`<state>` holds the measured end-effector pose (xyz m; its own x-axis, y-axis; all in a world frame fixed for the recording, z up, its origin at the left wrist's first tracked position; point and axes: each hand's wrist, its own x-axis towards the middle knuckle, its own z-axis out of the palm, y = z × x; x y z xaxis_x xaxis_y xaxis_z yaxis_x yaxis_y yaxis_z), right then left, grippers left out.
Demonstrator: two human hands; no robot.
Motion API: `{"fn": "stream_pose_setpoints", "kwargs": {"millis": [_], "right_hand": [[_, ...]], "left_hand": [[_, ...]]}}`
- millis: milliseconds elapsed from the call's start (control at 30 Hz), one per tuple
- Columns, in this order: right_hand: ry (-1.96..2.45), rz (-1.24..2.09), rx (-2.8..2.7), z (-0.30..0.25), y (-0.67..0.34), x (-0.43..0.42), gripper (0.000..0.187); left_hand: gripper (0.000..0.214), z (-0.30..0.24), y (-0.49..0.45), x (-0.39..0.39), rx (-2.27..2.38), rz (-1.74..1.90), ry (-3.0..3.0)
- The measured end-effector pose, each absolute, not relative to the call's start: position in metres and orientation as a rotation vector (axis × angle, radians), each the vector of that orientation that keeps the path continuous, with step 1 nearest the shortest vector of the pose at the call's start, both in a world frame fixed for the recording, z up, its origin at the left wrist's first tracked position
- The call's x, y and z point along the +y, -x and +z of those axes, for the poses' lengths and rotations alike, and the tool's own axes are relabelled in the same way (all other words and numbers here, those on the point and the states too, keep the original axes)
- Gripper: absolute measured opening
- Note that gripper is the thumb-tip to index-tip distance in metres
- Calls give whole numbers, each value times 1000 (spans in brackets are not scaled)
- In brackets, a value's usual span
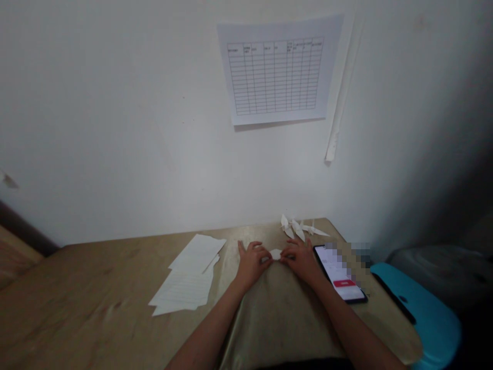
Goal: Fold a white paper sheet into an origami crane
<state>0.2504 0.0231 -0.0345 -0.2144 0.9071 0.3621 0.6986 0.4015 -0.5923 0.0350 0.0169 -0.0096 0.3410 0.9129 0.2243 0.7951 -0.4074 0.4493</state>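
Observation:
Between my hands is a small piece of folded white paper (276, 254), close to the brown table surface. My left hand (252, 261) pinches its left side between thumb and finger, the other fingers raised. On the opposite side, my right hand (301, 258) grips the paper's right edge in a similar pinch. Much of the paper is covered by fingertips, so its exact folds cannot be made out. Just beyond my right hand lie several folded paper cranes (296, 228) by the wall.
Loose lined paper sheets (188, 275) overlap left of my arm. A phone (341, 272) with a lit screen lies right of my right hand. The table (96, 298) meets a wall bearing a printed chart (279, 72). A turquoise object (423, 313) stands beyond the right edge.

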Motion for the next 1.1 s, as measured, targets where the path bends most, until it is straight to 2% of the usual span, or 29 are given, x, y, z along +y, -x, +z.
{"fn": "stream_pose_setpoints", "kwargs": {"millis": [1100], "right_hand": [[1779, 266, -2001, -28, -233, 16, 8]], "left_hand": [[8, -16, -49, 22, 1699, 625, -2233]]}}
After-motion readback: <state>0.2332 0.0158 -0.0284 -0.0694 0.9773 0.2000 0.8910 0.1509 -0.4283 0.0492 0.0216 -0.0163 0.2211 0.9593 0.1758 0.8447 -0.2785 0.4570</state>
